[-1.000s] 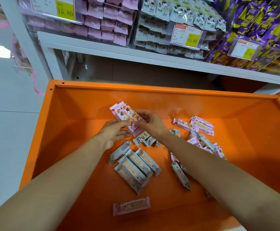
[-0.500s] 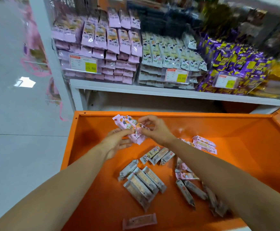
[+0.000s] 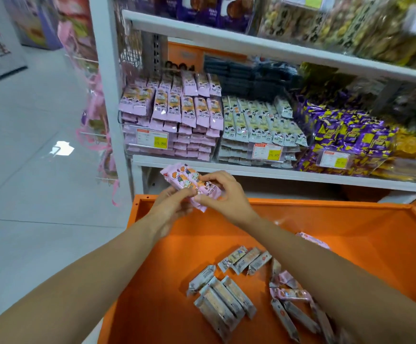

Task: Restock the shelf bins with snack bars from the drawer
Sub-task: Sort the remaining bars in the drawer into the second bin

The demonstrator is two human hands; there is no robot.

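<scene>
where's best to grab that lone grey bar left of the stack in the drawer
Probably pinch the grey bar across its width near its upper end, coming down from above: it lies flat on the drawer floor, and its lower half crowds the stack.

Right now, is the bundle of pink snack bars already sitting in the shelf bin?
No, the left hand and right hand hold the pink snack bars over the orange drawer, below the pink bin.

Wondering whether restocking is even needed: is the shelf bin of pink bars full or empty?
Full. Pink bars fill the shelf bin to the top of its clear front, and more rows stand above it.
</scene>
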